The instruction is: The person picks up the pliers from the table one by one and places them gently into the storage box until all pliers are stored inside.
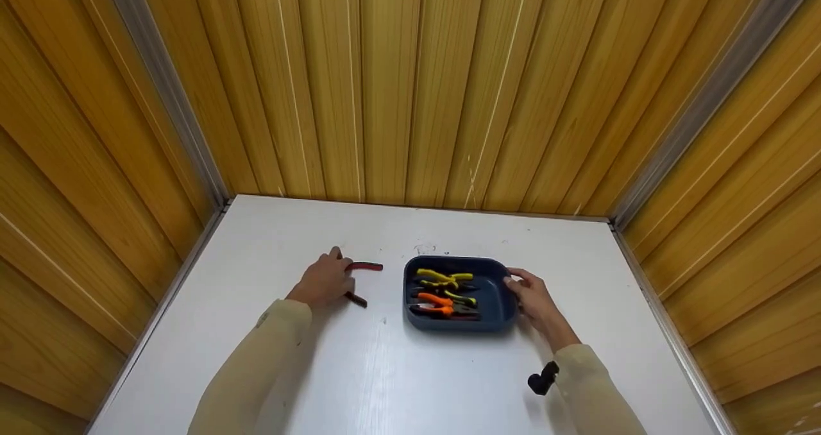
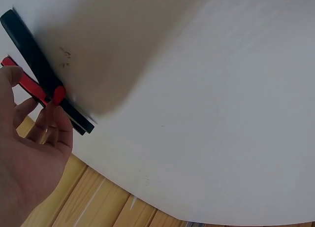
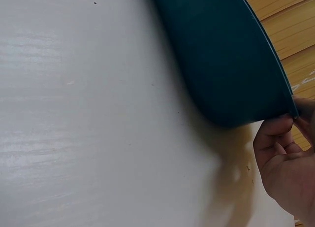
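Note:
My left hand (image 1: 326, 280) pinches a pair of pliers (image 2: 42, 64) with red and black handles, left of the box. In the left wrist view the fingers are around its pivot, and the handles spread apart toward the upper left. My right hand (image 1: 535, 300) grips the right-hand rim of a dark blue box (image 1: 503, 319), thumb at the edge and fingers curled beneath it in the right wrist view. Inside the box lie several pliers, among them yellow-handled pliers (image 1: 442, 276) at the back and orange-handled pliers (image 1: 433, 307) nearer the front.
A white table (image 1: 385, 371) carries everything, with small dark marks behind the box. Wood-patterned walls (image 1: 417, 88) rise at the back and both sides, with grey metal posts (image 1: 170, 88) in the corners. A black strap-like piece (image 1: 544, 378) sticks out at the right sleeve.

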The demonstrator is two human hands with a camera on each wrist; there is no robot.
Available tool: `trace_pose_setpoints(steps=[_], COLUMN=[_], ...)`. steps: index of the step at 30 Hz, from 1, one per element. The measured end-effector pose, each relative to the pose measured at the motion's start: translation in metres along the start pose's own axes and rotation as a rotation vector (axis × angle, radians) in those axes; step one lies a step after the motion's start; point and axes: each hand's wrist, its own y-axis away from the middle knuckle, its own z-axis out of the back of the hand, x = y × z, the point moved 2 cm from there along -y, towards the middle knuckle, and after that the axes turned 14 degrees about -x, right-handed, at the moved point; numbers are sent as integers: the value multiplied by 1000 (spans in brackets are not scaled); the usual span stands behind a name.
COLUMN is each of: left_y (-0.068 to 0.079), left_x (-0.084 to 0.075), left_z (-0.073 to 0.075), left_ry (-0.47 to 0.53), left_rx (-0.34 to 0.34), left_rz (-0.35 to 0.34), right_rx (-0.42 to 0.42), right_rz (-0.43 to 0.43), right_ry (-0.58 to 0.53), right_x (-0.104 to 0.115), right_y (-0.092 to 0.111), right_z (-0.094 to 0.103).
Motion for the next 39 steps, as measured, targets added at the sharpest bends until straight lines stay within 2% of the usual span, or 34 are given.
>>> trace_pose_setpoints(steps=[6,13,19,22,27,31,39], left_y=[1,4,3,2,3,6,4], left_x=[1,3,2,4,7,4,-5], left_z=[4,7,8,6,-1,-4,-10], left_ry=[-37,79,-1,-8,83,163,165], left_rx=[54,87,110,99,67,70,88], left_rz=[1,86,-20,-38,21,80,128], right_rx=[9,8,0,5,7,7,-2], right_rz=[1,3,16,10,7,10,0], right_ry=[9,9,12,18,33,27,15], right_x=[0,0,0,1,1,1,1], right_y=[0,0,-2,-1,-1,-1,1], right_z=[1,1,1,1,2,2,1])
